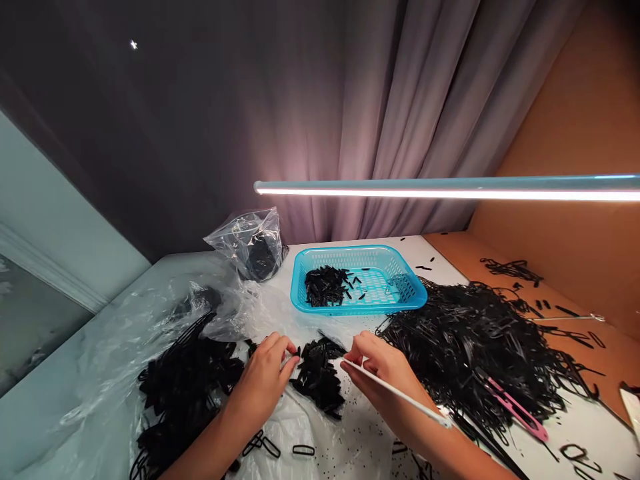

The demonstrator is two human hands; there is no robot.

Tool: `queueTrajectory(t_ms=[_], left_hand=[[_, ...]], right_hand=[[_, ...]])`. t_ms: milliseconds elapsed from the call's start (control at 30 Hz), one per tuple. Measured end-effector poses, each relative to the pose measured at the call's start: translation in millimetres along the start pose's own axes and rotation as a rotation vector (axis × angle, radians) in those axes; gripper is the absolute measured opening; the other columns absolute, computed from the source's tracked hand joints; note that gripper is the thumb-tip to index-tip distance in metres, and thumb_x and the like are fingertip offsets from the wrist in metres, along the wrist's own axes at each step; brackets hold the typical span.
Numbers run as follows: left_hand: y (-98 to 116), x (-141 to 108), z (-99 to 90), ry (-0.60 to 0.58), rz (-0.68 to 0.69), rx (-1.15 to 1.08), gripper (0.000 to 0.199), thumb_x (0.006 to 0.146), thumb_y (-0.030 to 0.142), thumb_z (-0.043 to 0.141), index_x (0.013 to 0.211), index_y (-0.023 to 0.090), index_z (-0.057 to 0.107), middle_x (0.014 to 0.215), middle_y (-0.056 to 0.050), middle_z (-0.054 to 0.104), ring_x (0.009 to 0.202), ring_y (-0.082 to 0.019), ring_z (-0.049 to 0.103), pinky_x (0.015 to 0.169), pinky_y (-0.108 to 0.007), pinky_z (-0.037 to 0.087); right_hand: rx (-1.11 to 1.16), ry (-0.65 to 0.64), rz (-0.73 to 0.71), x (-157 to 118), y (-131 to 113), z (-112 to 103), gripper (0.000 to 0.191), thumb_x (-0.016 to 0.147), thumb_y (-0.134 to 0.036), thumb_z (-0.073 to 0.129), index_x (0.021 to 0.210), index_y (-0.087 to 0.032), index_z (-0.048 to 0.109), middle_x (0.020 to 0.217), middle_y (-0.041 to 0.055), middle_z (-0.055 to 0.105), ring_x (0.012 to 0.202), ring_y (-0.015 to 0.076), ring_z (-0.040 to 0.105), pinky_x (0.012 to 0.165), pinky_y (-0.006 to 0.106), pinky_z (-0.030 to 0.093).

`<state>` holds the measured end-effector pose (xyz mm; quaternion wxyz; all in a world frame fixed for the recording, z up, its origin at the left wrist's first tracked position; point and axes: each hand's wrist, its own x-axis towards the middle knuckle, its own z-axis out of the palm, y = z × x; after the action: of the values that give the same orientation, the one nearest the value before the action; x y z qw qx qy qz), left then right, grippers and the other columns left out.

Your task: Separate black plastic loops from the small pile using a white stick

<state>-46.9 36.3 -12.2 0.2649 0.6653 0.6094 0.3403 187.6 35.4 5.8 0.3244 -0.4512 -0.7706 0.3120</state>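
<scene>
Bare forearms [210, 447] reach in from the bottom edge over a crumpled clear plastic sheet [320, 433]. The left hand [263, 380] has its fingers bunched at the edge of a small heap of black loop-shaped pieces [317, 377]; whether they pinch anything cannot be told. The right hand [380, 367], apart from the left on the heap's other side, curls around a thin white rod [400, 393]. A larger black pile [185, 393] lies left of the hands, and a huge tangled black heap [465, 347] lies right, with pink-handled snips [515, 410] on it. Beyond the hands, a turquoise plastic basket [350, 252] holds a cluster of black pieces [323, 285]. A knotted clear bag [250, 243] sits left of it, and a glowing tube light [450, 190] crosses in front of a grey curtain [400, 100].
</scene>
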Motion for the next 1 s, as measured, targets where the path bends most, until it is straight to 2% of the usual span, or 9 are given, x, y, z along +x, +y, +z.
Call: queueTrajectory(t_ms=[167,300,367,433,500,567,733,833,1000], left_hand=[[0,-1,4.7,0.018,0.024,0.019,0.009,0.074,0.021,0.061,0.080,0.022,0.068,0.077,-0.005,0.056,0.073,-0.022,0.049,0.070,-0.032,0.033],[4,0,0.4,0.031,0.033,-0.004,0.010,0.074,0.016,0.058,0.070,0.021,0.065,0.074,-0.005,0.058,0.071,-0.021,0.052,0.067,-0.030,0.035],[10,0,-5.4,0.057,0.039,-0.003,0.012,0.077,0.016,0.056,0.067,0.021,0.062,0.073,-0.004,0.059,0.070,-0.020,0.052,0.066,-0.030,0.035],[19,-2,-11.5,0.067,0.022,-0.041,0.010,0.081,0.021,0.056,0.072,0.021,0.061,0.075,-0.004,0.061,0.071,-0.019,0.053,0.067,-0.029,0.035],[29,-7,-15.1,-0.008,-0.072,-0.237,0.010,0.083,0.029,0.059,0.088,0.020,0.063,0.080,-0.004,0.065,0.076,-0.018,0.057,0.071,-0.028,0.038],[38,-14,-14.0,-0.131,-0.199,-0.589,0.025,0.081,0.030,0.065,0.104,0.021,0.063,0.080,-0.003,0.067,0.081,-0.017,0.058,0.078,-0.027,0.039],[39,-27,2.1,-0.208,-0.430,-1.080,0.012,0.075,0.023,0.074,0.079,0.015,0.067,0.079,-0.001,0.063,0.070,-0.006,0.052,0.068,-0.016,0.039],[31,-30,9.1,-0.218,-0.496,-1.217,0.014,0.073,0.021,0.076,0.079,0.016,0.065,0.072,0.001,0.058,0.064,-0.004,0.050,0.064,-0.014,0.040],[29,-29,9.9,-0.249,-0.461,-1.269,0.017,0.074,0.022,0.075,0.077,0.016,0.059,0.070,0.002,0.057,0.061,-0.004,0.049,0.061,-0.014,0.039]], right_hand=[[-0.033,0.057,-0.053,2,3,2,0.017,0.090,-0.025,0.053,0.076,-0.017,0.050,0.077,0.0001,0.050,0.068,0.0124,0.046,0.060,0.024,0.034],[0.176,0.055,-0.099,3,5,6,0.021,0.093,-0.030,0.050,0.078,-0.017,0.053,0.089,0.0024,0.055,0.072,0.0111,0.056,0.062,0.023,0.043],[0.321,0.040,-0.045,0,3,9,0.024,0.095,-0.034,0.048,0.081,-0.016,0.053,0.098,0.0035,0.057,0.062,0.0074,0.057,0.053,0.020,0.044],[0.407,0.035,0.040,-3,-2,12,0.025,0.094,-0.038,0.049,0.084,-0.016,0.055,0.099,0.0041,0.059,0.048,0.0045,0.050,0.037,0.017,0.037],[0.406,0.069,0.031,-6,-7,14,0.022,0.092,-0.037,0.052,0.084,-0.016,0.057,0.089,0.0029,0.061,0.044,0.0045,0.043,0.031,0.016,0.029],[0.337,0.138,-0.097,-9,-11,16,0.014,0.088,-0.028,0.057,0.081,-0.016,0.057,0.078,0.0012,0.061,0.049,0.0062,0.043,0.038,0.017,0.032],[0.189,0.234,-0.444,-10,-14,17,0.007,0.082,-0.011,0.060,0.082,-0.017,0.056,0.090,0.0040,0.061,0.072,0.0111,0.058,0.060,0.021,0.047],[0.142,0.224,-0.517,-8,-14,19,0.009,0.083,-0.009,0.059,0.085,-0.017,0.057,0.098,0.0061,0.061,0.082,0.0135,0.062,0.069,0.023,0.052],[0.113,0.223,-0.593,-8,-15,21,0.004,0.087,-0.012,0.059,0.090,-0.015,0.059,0.100,0.0075,0.065,0.087,0.0137,0.063,0.071,0.023,0.052]])
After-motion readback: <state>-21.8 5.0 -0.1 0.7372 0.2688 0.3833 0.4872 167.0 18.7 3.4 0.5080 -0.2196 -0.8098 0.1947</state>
